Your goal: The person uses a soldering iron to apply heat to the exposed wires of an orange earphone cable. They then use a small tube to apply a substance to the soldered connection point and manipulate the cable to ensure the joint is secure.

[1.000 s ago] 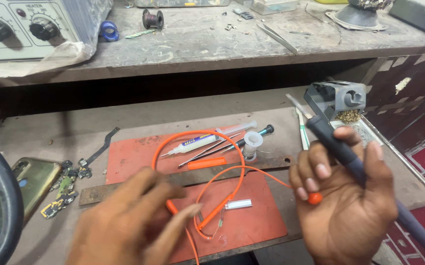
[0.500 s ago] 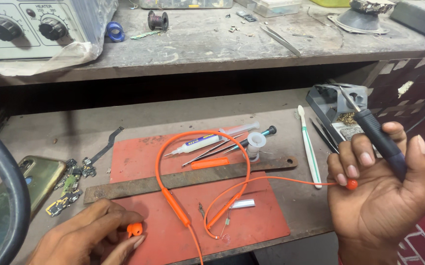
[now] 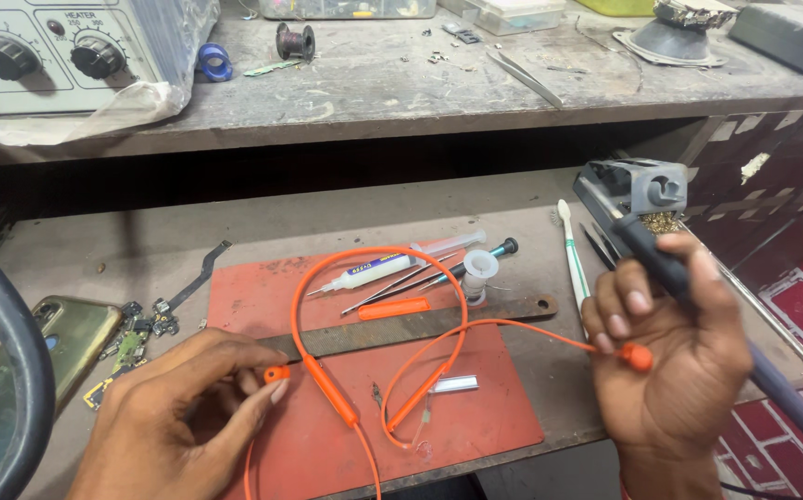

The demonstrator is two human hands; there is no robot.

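An orange neckband earphone (image 3: 378,319) lies looped across a red work mat (image 3: 476,407) on the lower bench. My left hand (image 3: 175,417) rests at the mat's left edge and pinches one orange earbud (image 3: 276,373) between its fingertips. My right hand (image 3: 670,356) is raised at the right, gripping a dark soldering iron handle (image 3: 656,264) and also holding the other orange earbud (image 3: 636,356), whose thin cable runs left to the neckband.
A syringe tube (image 3: 392,264), tweezers, a small white spool (image 3: 480,268) and a flat metal bar (image 3: 420,324) lie on the mat. A white toothbrush (image 3: 571,250) and iron stand (image 3: 647,190) sit right. A phone (image 3: 68,338) with loose parts lies left. A control box (image 3: 50,51) stands on the upper shelf.
My left hand has shifted up and right with its earbud. My right hand moved from over the mat out to the right and now sits a little lower, drawing the cable taut.
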